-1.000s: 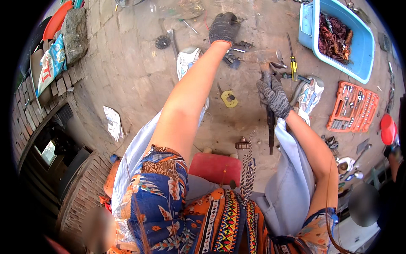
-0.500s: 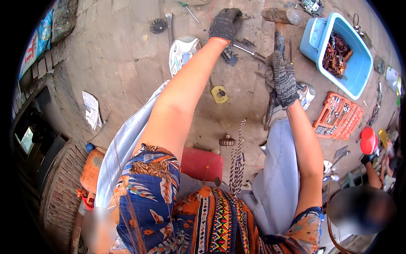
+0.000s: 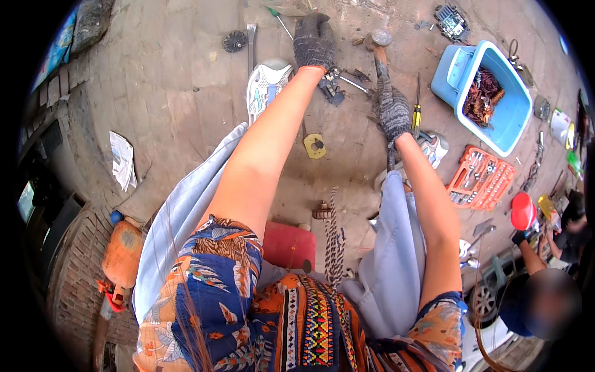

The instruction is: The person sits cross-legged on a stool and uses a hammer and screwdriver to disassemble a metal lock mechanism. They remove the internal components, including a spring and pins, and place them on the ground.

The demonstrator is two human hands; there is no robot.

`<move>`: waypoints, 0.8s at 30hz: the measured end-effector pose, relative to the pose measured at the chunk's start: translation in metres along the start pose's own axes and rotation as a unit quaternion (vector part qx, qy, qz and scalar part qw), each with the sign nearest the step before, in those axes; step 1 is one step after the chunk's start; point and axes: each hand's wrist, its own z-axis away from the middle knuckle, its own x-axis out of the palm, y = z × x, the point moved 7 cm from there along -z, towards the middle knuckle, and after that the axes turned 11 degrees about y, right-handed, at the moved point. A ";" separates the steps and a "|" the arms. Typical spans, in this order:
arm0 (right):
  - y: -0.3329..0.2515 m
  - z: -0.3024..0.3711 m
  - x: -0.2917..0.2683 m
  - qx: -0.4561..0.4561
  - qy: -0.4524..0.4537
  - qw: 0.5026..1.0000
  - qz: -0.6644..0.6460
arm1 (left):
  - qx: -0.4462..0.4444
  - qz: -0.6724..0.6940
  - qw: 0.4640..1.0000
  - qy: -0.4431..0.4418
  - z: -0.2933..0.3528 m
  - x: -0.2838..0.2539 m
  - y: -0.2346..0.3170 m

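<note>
My right hand (image 3: 393, 113), in a grey knit glove, is closed around the handle of a hammer (image 3: 382, 39), whose head is raised beyond my fingers. My left hand (image 3: 313, 42), in a dark glove, is over the ground to the left of the hammer head. Its fingers are curled, and what they hold, if anything, is hidden. A screwdriver with a green handle (image 3: 273, 12) lies beside that hand, its tip near the glove. Just below are dark broken parts (image 3: 331, 92) and a metal shaft (image 3: 354, 83). A yellow-handled screwdriver (image 3: 416, 118) lies right of my right hand.
A blue tub (image 3: 522, 111) with copper windings stands at right, above an orange socket set (image 3: 480, 180). A flat chisel (image 3: 251, 49) and a black disc (image 3: 234, 42) lie at left. Between my legs are a yellow plate (image 3: 314, 146) and a small rotor (image 3: 321, 211). Another person (image 3: 533, 257) is at lower right.
My left hand has moved slightly left, away from the small pieces. The hammer has swung left and tilted, with my right hand moving left too. The yellow screwdriver handle is now uncovered.
</note>
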 end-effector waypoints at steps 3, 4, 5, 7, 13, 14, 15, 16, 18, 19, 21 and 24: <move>-0.010 0.006 -0.020 -0.009 0.062 0.995 -0.083 | -0.049 0.010 0.999 -0.013 -0.002 -0.007 -0.005; -0.013 0.009 -0.032 0.002 0.065 0.991 -0.115 | -0.027 -0.001 1.000 -0.007 -0.001 -0.010 -0.005; -0.016 0.008 -0.045 -0.009 0.076 0.995 -0.065 | -0.004 -0.006 1.000 -0.003 -0.001 -0.010 -0.004; -0.015 0.005 -0.061 -0.029 0.080 0.995 -0.049 | 0.018 -0.017 1.000 0.014 0.000 -0.011 -0.001; -0.023 -0.003 -0.069 -0.108 0.148 0.981 -0.069 | 0.066 -0.090 0.981 -0.157 0.017 0.009 0.006; -0.024 -0.002 -0.066 -0.113 0.142 0.980 -0.079 | 0.096 -0.111 0.972 -0.181 0.018 0.013 0.010; -0.025 -0.003 -0.064 -0.117 0.136 0.980 -0.090 | 0.126 -0.132 0.962 -0.204 0.021 0.018 0.015; -0.024 -0.004 -0.063 -0.105 0.127 0.982 -0.098 | 0.155 -0.153 0.949 -0.228 0.023 0.023 0.018; -0.028 -0.003 -0.063 -0.079 0.099 0.985 -0.115 | 0.146 -0.136 0.956 -0.215 0.024 0.025 0.011; -0.030 -0.003 -0.062 -0.089 0.104 0.985 -0.106 | 0.131 -0.139 0.959 -0.211 0.024 0.024 0.005; -0.024 -0.002 -0.062 -0.097 0.117 0.985 -0.080 | 0.115 -0.126 0.967 -0.190 0.024 0.021 0.009; -0.028 -0.001 -0.059 -0.121 0.136 0.983 -0.026 | 0.121 -0.120 0.981 -0.098 0.019 0.004 0.017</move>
